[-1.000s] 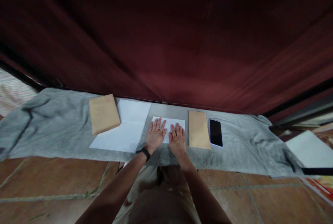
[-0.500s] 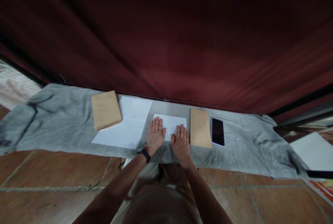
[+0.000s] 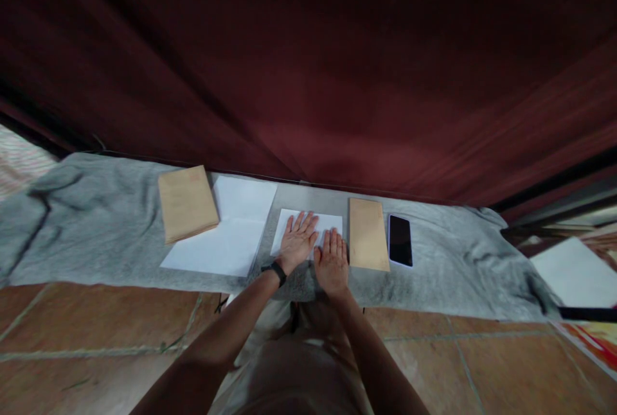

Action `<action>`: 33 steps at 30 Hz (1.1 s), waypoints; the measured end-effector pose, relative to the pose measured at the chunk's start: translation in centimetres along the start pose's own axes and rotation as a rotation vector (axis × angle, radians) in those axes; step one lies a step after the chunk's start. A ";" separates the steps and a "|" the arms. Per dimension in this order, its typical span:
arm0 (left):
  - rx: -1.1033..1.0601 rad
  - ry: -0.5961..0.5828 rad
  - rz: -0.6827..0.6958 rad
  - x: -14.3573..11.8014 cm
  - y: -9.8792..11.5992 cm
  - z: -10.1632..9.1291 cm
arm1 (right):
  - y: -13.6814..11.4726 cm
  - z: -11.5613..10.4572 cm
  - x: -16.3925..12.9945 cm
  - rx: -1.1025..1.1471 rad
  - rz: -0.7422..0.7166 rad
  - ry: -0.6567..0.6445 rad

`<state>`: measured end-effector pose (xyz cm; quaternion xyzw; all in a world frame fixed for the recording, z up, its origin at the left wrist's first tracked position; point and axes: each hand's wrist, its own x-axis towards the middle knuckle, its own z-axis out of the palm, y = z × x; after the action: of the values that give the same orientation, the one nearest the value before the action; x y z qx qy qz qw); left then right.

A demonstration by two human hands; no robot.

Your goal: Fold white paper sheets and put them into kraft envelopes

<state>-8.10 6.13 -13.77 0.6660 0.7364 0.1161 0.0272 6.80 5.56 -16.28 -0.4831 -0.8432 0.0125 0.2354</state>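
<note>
Lying flat on the grey cloth (image 3: 448,254), the small white paper (image 3: 324,222) is found beneath both of the person's hands and serves as the reference for all positions below. The left hand (image 3: 295,247) rests palm down across the middle and near edge of the small white paper, its fingers extended and spread apart; it clamps nothing. A dark wristband (image 3: 278,272) is noted on that wrist, nearer the person than the paper. The right hand (image 3: 331,264), also palm down, covers the near right corner of the paper, its fingers straight and held closer together, gripping nothing; its heel sits off the near edge. The two hands are side by side, the left reaching slightly farther forward. To the left of the small white paper lies a larger white paper (image 3: 226,241), creased across, with a squarish brown packet (image 3: 187,203) overlapping its left side. Just to the right of the small white paper is a narrow brown packet (image 3: 368,235); beyond that, on the same side, lies a phone (image 3: 400,240), screen up and dark. Behind the paper hangs a dark red curtain (image 3: 308,94).
</note>
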 end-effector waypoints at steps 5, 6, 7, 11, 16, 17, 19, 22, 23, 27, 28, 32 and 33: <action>0.023 0.023 -0.044 -0.2 -0.4 0.0 | -0.1 -0.1 0.0 0.003 0.009 -0.017; 0.028 0.030 -0.054 -0.3 -0.5 -0.1 | -0.1 -0.1 0.1 0.004 0.011 -0.022; 0.033 0.034 -0.063 -0.3 -0.6 -0.1 | -0.1 -0.2 0.1 0.005 0.013 -0.028; 0.048 0.045 -0.099 -0.9 -0.9 -0.2 | -0.1 -0.4 0.1 0.014 0.019 -0.044; 0.054 0.053 -0.126 -1.4 -1.1 -0.3 | -0.2 -0.5 0.2 0.006 0.027 -0.060; 0.053 0.053 -0.125 -1.4 -1.1 -0.3 | -0.2 -0.5 0.2 0.007 0.026 -0.060; 0.052 0.050 -0.120 -1.5 -1.1 -0.4 | -0.2 -0.5 0.2 0.012 0.024 -0.053; 0.059 0.047 -0.122 -1.6 -1.2 -0.4 | -0.1 -0.6 0.0 0.018 0.018 -0.037; 0.063 0.048 -0.124 -1.7 -1.2 -0.4 | 0.0 -0.6 -0.2 0.019 0.015 -0.032; 0.075 0.054 -0.127 -2.3 -1.4 -0.5 | 0.3 -0.7 -1.0 0.013 -0.003 -0.018; 0.076 0.054 -0.127 -2.5 -1.5 -0.6 | 0.3 -0.8 -1.2 0.012 -0.006 -0.015; 0.082 0.067 -0.121 -3.7 -1.7 -0.8 | 0.5 -1.0 -2.0 0.011 -0.002 -0.013; 0.086 0.074 -0.116 -4.1 -1.8 -0.8 | 0.5 -1.1 -2.3 0.010 0.002 -0.017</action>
<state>-9.53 1.80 -13.83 0.6179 0.7786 0.1072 -0.0218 8.58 3.73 -16.30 -0.4825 -0.8448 0.0212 0.2305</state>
